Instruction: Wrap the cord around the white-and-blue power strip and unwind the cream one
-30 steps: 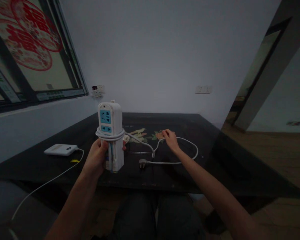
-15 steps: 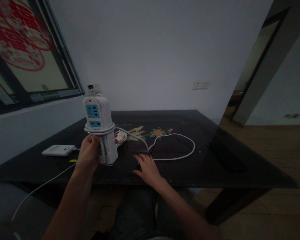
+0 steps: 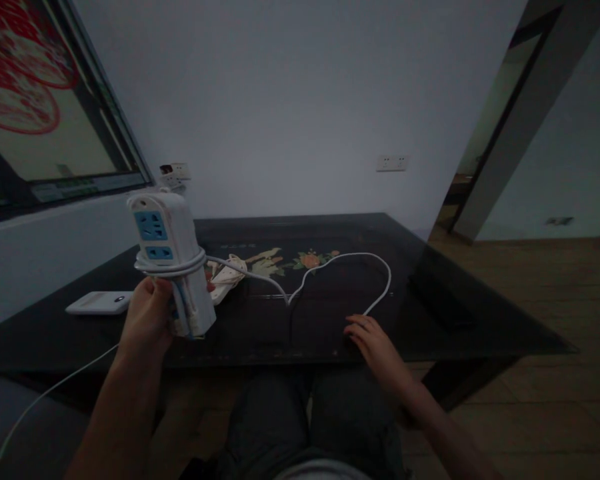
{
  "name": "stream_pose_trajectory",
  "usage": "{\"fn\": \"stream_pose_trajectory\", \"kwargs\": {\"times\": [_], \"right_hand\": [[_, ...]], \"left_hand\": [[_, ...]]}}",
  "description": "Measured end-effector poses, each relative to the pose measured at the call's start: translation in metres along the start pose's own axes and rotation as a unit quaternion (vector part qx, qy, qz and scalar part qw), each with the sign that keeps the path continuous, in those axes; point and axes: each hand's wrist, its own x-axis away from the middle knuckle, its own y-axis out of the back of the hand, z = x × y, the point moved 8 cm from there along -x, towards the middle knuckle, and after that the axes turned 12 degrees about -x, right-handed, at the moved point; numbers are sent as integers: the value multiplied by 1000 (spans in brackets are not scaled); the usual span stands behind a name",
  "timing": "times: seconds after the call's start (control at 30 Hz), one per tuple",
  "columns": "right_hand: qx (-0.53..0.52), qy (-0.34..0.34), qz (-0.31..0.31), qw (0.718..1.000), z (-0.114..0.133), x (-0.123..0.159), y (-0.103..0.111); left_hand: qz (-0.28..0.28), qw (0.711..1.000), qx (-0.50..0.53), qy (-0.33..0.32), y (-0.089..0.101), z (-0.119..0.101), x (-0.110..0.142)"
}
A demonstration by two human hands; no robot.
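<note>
Dark table (image 3: 260,333), power strip (image 3: 183,220) near-upright, clamped low in left grip (image 3: 149,310) — cord (image 3: 360,253) held in right grip (image 3: 373,339)

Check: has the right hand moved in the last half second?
Yes, rightward: the right hand went from left of the orange flower print to right of it.

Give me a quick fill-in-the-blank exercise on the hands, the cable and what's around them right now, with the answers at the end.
1. The socket panels on the held power strip are coloured ____.
2. Part of the cable is wrapped ____ the held power strip.
3. Of the left hand and the right hand, the one gripping the held power strip is the ____.
4. The flat white device rests on the dark ____.

Missing words: blue; around; left; table.
</note>
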Motion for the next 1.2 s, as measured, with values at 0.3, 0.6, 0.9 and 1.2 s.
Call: {"fn": "stream_pose_trajectory", "kwargs": {"times": [0.3, 0.6, 0.9, 1.2], "right_hand": [[-96, -13, -116, 988, 15, -34, 37], [-355, -64, -96, 928, 79, -27, -14], [-334, -107, -111, 930, 45, -12, 3], [-165, 183, -97, 964, 120, -46, 33]], "left_hand": [[88, 991, -7, 100, -54, 34, 50], [83, 981, 6, 174, -89, 75, 86], [-3, 979, -5, 205, -62, 107, 61], [9, 972, -214, 93, -46, 105, 32]]}}
